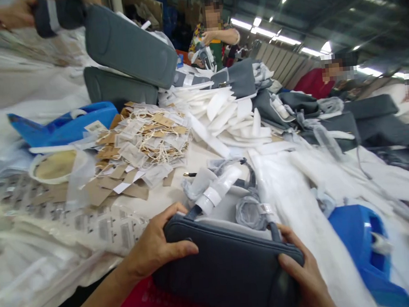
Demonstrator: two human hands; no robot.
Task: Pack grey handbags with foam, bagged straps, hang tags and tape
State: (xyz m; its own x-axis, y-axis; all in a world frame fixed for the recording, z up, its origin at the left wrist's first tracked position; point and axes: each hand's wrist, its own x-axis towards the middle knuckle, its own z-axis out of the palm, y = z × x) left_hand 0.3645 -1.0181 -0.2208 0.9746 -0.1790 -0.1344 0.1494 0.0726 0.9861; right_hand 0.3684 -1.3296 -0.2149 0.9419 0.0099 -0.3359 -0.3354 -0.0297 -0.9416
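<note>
A dark blue-grey handbag [232, 270] is held close to my body, its long side toward me. My left hand [159, 248] grips its upper left corner, thumb on the near face and fingers over the top edge. At the upper right corner, my right hand [302, 269] pinches the edge in the same way. White wrapping [217, 188] covers part of the bag's handle. A coiled strap in clear plastic [250, 212] lies on the top at the right. The bag's underside is out of view.
Paper tags with strings [146, 139] are heaped ahead, beside a pale round bowl [58, 166] and a blue tape dispenser [69, 124]. White foam pieces [222, 113] lie beyond. Another blue dispenser [362, 240] stands right. Co-workers surround the table; one person's hands hold a grey bag [131, 47] upper left.
</note>
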